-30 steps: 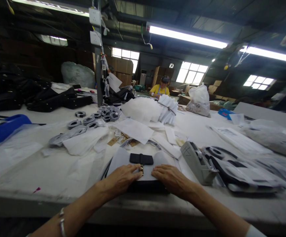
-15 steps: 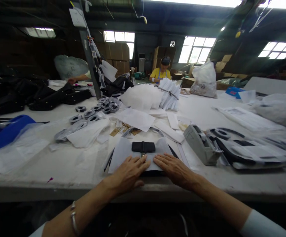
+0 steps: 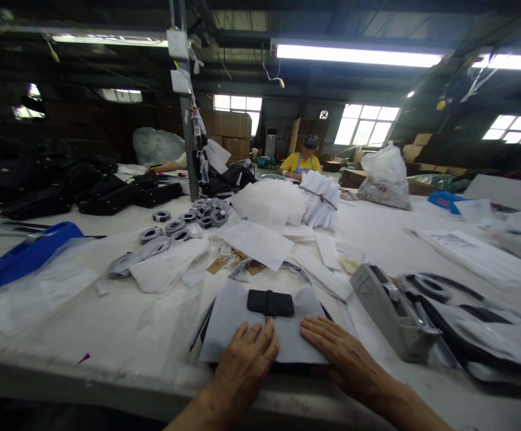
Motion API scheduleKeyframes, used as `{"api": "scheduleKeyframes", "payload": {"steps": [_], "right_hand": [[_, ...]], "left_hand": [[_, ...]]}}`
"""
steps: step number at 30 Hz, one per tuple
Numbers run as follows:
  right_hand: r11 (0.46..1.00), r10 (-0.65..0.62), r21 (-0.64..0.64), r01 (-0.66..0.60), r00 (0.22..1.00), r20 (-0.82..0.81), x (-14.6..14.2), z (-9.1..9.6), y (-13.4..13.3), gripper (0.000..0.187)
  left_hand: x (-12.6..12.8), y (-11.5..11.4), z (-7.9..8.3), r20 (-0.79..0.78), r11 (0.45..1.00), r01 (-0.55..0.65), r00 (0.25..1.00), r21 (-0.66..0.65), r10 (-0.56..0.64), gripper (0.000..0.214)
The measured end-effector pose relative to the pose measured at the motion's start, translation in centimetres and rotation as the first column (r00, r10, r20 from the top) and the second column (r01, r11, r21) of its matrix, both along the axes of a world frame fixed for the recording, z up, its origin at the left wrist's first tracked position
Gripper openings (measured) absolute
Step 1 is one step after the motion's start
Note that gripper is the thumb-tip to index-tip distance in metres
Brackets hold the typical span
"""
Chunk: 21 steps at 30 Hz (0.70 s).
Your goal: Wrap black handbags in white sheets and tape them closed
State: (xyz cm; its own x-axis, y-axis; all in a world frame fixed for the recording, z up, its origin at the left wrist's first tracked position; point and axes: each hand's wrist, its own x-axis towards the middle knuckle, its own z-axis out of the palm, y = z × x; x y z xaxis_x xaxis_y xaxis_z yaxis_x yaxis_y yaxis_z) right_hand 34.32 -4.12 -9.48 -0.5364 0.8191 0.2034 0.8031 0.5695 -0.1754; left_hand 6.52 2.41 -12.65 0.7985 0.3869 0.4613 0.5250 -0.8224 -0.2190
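Note:
A black bag lies near the table's front edge, wrapped in a sheet of white tissue paper. Its black bow-shaped clasp shows through a gap in the paper. My left hand lies flat on the paper just below the clasp, fingers stretched out. My right hand rests flat on the paper's right lower corner, fingers spread. Neither hand grips anything.
A grey tape dispenser stands right of the bag. Rolls of tape, loose white sheets and a bundle of folded paper lie behind. A blue object is at left. A person in yellow works at the far end.
Both hands have slid a little toward me over the paper. The small gold fitting below the clasp is now covered by my left fingers. The camera tilted.

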Motion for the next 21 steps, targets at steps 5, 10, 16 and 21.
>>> {"api": "scheduleKeyframes", "payload": {"steps": [5, 10, 16, 21], "right_hand": [[0.994, -0.040, -0.098, 0.042, 0.999, 0.023, 0.2, 0.3, 0.3, 0.066], [0.984, -0.067, -0.164, 0.075, 0.996, 0.053, 0.2, 0.5, 0.2, 0.073], [0.984, -0.082, -0.153, 0.091, 0.995, 0.064, 0.2, -0.2, 0.1, 0.075], [0.979, -0.091, -0.179, 0.102, 0.994, 0.065, -0.1, 0.4, 0.1, 0.072]], "left_hand": [[-0.6, 0.3, -0.1, -0.050, 0.999, 0.052, 0.997, -0.005, -0.052, 0.043], [-1.3, 1.9, 1.8, -0.147, 0.986, 0.163, 0.975, -0.043, -0.168, 0.043], [-2.2, 2.3, 0.8, -0.123, 0.981, 0.194, 0.973, -0.027, -0.196, 0.052], [-0.9, 1.2, -0.7, 0.001, 0.995, 0.082, 0.997, 0.051, -0.082, 0.042]]}}
